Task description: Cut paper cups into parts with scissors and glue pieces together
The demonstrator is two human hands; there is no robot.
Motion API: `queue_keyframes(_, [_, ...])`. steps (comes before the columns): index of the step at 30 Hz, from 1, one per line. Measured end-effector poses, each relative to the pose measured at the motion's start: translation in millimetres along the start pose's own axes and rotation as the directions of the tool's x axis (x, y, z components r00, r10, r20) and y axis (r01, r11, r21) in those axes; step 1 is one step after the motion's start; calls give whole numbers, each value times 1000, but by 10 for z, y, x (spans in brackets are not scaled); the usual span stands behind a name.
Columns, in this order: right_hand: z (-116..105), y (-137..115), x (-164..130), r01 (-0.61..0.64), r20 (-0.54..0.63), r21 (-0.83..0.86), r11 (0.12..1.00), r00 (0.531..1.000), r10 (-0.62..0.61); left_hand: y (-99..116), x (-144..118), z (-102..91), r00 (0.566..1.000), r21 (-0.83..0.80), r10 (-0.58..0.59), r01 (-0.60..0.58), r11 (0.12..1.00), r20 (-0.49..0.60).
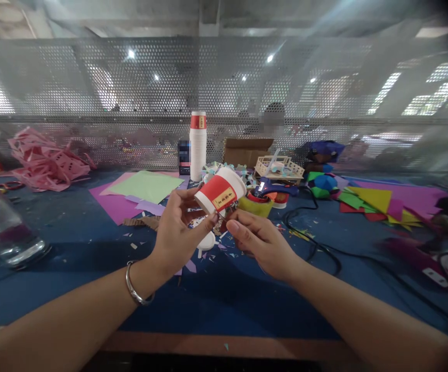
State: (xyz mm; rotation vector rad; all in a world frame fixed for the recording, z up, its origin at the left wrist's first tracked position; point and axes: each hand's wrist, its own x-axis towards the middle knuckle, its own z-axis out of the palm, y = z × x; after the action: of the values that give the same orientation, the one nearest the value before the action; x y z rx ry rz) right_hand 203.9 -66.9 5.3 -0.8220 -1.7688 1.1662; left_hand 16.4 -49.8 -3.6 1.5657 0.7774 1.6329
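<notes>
My left hand (177, 232) holds a red and white paper cup (221, 191) by its base, tilted so its mouth points up and to the right. A yellow label shows on the cup's red band. My right hand (260, 243) is just below and right of the cup, fingers curled, its fingertips close to the cup's base and the left thumb. Whether it pinches something small there I cannot tell. A silver bracelet circles my left wrist. Paper scraps litter the blue table (216, 299) under both hands.
A tall stack of paper cups (198, 147) stands behind. Green and purple sheets (142, 188) lie left, coloured paper pieces (371, 201) right. A blue glue gun (274, 187) with a black cable (320, 248), a small basket (278, 168), pink scraps (46, 163), a clear bottle (3, 232).
</notes>
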Motion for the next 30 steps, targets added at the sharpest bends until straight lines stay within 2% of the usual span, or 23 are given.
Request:
queue_keyframes(4, [25, -27, -15, -26, 12, 64, 998, 1000, 26, -5, -16, -12, 998, 56, 51, -50, 997, -26])
queue_keyframes(10, [50, -9, -34, -48, 11, 36, 998, 999, 48, -19, -49, -5, 988, 99, 147, -142, 985, -47])
queue_keyframes(16, [80, -4, -32, -84, -5, 68, 994, 996, 84, -54, -84, 23, 985, 106, 160, -153, 983, -62])
queue_keyframes(20, [92, 2, -41, -96, -19, 85, 992, 995, 97, -51, -98, 28, 984, 107, 172, -166, 980, -52])
queue_keyframes(30, [99, 34, -57, -124, -10, 136, 983, 992, 127, -4, -79, -21, 964, 240, 267, -260, 936, 4])
